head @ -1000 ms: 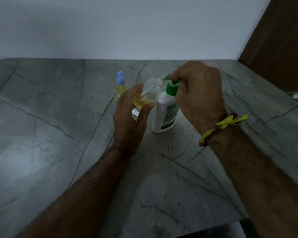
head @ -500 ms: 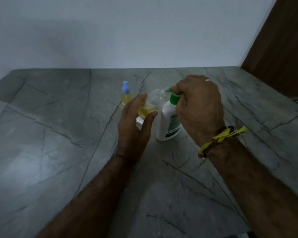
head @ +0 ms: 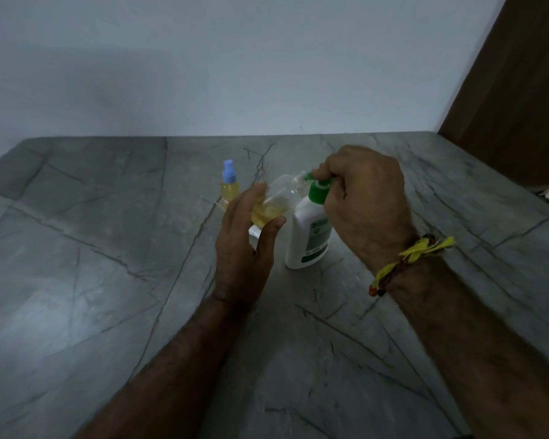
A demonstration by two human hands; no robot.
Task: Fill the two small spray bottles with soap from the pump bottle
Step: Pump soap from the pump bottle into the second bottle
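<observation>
Little has shifted since half a second ago. At ten o'clock on the grey counter stands a capped spray bottle. The left hand grips an open, tilted spray bottle under the nozzle, while the right hand, at two o'clock, presses down the pump bottle.

Open clear bottle tilts against white green-topped pump bottle; blue-capped bottle stands upright.

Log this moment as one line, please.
left hand: holds open spray bottle tilted at nozzle | right hand: on pump bottle head | capped spray bottle: standing
</observation>
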